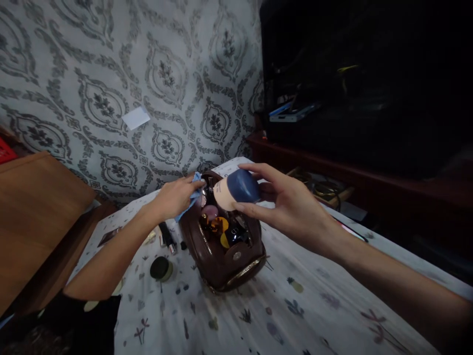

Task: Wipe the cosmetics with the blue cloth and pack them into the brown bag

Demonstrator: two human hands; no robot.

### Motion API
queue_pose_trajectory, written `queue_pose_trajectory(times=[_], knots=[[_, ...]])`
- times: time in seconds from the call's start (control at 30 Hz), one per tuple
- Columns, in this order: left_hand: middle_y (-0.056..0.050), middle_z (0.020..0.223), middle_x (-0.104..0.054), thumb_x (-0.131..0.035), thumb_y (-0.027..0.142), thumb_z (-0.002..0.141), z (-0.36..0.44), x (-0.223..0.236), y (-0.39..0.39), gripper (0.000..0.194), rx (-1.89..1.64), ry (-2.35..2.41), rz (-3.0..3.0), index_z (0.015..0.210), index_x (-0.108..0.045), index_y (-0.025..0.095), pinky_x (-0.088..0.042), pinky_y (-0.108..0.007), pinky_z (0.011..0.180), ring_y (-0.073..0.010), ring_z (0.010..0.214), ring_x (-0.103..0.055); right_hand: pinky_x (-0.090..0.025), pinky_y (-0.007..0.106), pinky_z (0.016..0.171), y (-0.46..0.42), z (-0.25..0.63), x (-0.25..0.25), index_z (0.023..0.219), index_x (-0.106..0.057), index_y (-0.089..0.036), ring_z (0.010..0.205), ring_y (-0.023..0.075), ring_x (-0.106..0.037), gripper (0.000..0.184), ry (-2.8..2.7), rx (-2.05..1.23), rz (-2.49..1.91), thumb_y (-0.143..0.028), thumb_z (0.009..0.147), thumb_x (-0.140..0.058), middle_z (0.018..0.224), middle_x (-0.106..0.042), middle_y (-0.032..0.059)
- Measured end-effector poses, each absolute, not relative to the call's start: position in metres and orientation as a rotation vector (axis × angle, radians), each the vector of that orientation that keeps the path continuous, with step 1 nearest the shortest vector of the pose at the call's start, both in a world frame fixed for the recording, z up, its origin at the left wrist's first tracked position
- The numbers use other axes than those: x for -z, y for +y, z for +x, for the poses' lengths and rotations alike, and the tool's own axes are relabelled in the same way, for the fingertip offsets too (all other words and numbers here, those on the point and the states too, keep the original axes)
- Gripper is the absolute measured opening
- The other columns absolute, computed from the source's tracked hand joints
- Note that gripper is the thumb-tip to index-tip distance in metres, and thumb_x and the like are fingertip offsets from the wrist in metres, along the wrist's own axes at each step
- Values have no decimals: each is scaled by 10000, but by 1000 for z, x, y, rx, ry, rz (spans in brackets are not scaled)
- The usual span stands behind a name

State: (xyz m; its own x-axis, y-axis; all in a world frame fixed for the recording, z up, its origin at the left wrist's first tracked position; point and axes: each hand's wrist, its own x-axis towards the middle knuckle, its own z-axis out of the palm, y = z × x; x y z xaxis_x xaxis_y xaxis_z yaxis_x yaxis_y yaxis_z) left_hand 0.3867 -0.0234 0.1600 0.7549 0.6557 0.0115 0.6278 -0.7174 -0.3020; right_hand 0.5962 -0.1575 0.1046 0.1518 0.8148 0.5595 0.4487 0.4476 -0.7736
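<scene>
My right hand (284, 202) grips a bottle (223, 193) with a cream body and a dark blue cap, tilted over a brown bag (221, 268). Pinched in my left hand (181, 197) is a light blue cloth (195, 190), at the bag's far left rim. The bag stands open on the patterned cloth, and several cosmetic items show inside. Among them are a round pink item (210, 213), an amber-yellow item (220, 225) and a shiny black item (236, 232). A gold zip runs along the bag's near side.
Left of the bag lie a small round dark-lidded jar (161, 269) and a black tube (169, 240). A wooden cabinet (40, 197) stands at the left. A large dark screen (362, 74) rises behind on the right, above an open drawer (332, 195) with cables.
</scene>
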Motion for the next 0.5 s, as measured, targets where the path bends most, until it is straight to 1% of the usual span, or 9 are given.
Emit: queue_pose_trajectory(times=[0.07, 0.2, 0.27, 0.37, 0.43, 0.5], knots=[[-68, 1367, -617, -418, 9, 758, 382, -162, -22, 636, -173, -1037, -2667, 1331, -569, 240, -494, -360, 981, -259, 1193, -619, -562, 388, 830, -149, 598, -108, 1287, -573, -243, 963, 246, -664, 566, -1546, -308, -1190, -378, 763, -738, 1127, -655, 66], [-58, 1339, -640, -409, 26, 766, 363, -162, -30, 589, -54, -1066, -2688, 1269, -623, 246, -508, -330, 940, -258, 1154, -647, -517, 376, 869, -127, 594, -122, 1252, -588, -206, 992, 253, -627, 525, -1768, -138, -1264, -281, 755, -739, 1113, -627, 85], [-49, 1357, -630, -403, 37, 780, 356, -159, -35, 587, 10, -1054, -2713, 1279, -620, 255, -511, -329, 937, -255, 1153, -647, -497, 354, 855, -114, 586, -131, 1244, -582, -188, 989, 255, -618, 498, -1902, -66, -1323, -243, 768, -720, 1122, -616, 98], [-55, 1333, -639, -408, 30, 778, 354, -154, -41, 592, 43, -1069, -2678, 1290, -608, 251, -523, -333, 906, -259, 1117, -662, -473, 319, 792, -92, 572, -141, 1228, -576, -155, 946, 253, -626, 452, -2119, 7, -1426, -200, 791, -682, 1124, -616, 119], [-63, 1306, -647, -418, 24, 779, 356, -151, -44, 586, 29, -1109, -2621, 1291, -598, 245, -531, -334, 872, -265, 1095, -667, -456, 306, 754, -78, 563, -144, 1195, -592, -145, 935, 257, -635, 423, -2245, 51, -1478, -200, 785, -685, 1111, -634, 123], [-68, 1286, -650, -422, 10, 775, 357, -150, -47, 579, 10, -1146, -2570, 1277, -594, 241, -533, -329, 850, -261, 1078, -669, -441, 295, 732, -65, 557, -145, 1180, -612, -161, 968, 267, -636, 424, -2338, 90, -1507, -212, 768, -702, 1102, -661, 114]])
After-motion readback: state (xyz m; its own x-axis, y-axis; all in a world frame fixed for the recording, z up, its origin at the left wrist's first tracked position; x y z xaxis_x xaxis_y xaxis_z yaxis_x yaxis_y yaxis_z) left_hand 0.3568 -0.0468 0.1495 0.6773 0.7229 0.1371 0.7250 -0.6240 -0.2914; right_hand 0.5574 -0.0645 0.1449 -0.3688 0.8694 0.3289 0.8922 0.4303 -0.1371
